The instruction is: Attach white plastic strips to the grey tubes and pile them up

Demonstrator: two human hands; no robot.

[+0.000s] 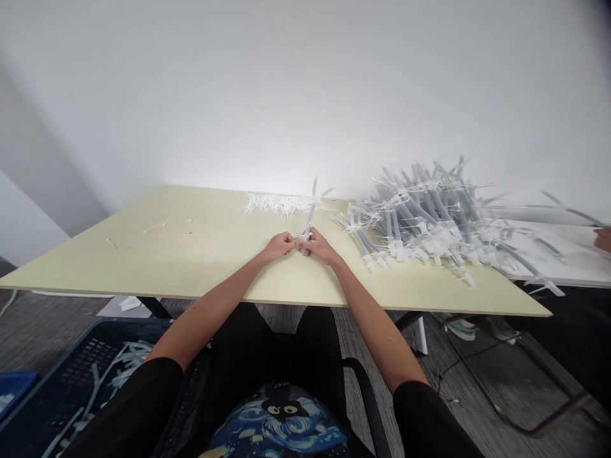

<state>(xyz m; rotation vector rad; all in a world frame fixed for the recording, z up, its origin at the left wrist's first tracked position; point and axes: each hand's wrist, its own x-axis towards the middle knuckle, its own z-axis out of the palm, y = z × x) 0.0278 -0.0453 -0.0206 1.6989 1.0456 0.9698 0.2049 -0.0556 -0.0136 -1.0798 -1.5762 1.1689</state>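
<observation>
My right hand (319, 248) is closed round the lower part of a clear plastic tube (310, 219), which stands nearly upright and splits into thin strands at its top. Just left of it, my left hand (279, 247) is pinched close to the tube's lower end; what its fingertips hold is too small to make out. Beyond both hands lies a spread of small white cable ties (277, 203). To the right, a large heap of similar tubes (429, 203) with white ends and ties is piled on the table.
The pale yellow table (200, 254) backs onto a white wall. A few loose ties (160, 224) lie at left. On the floor, a dark crate (76, 362) holds more tubing. At far right, another person's hand (603, 238) holds a tube above a white table.
</observation>
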